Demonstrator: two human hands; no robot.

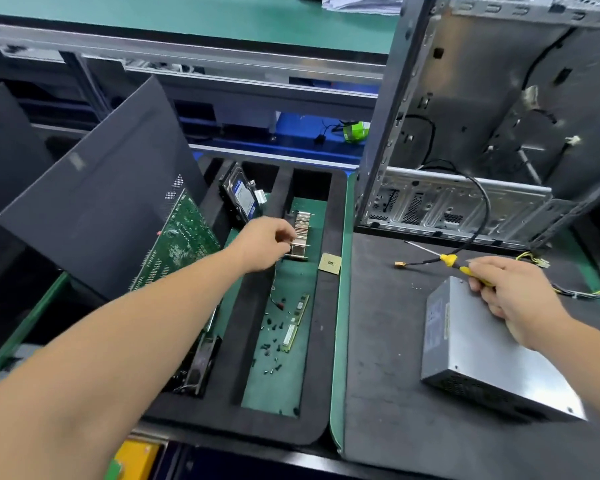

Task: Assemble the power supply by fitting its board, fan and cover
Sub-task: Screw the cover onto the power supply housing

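The closed grey power supply [492, 355] lies on the dark mat at the right, its vented end toward me. My right hand [513, 296] rests over its far corner and grips a yellow-handled screwdriver [447, 259], whose shaft points left and away. My left hand [267, 242] reaches into the foam tray [329, 341], fingers curled against a finned heatsink [300, 235]. Loose black screws [272, 344] lie scattered on the green floor of the tray's slot.
An open computer case [482, 133] stands at the back right, cables trailing onto the mat. The tray also holds a hard drive [241, 195], a green motherboard [177, 244], a RAM stick [295, 322], a CPU chip [329, 263] and a fan [201, 368]. A dark panel [94, 195] leans at left.
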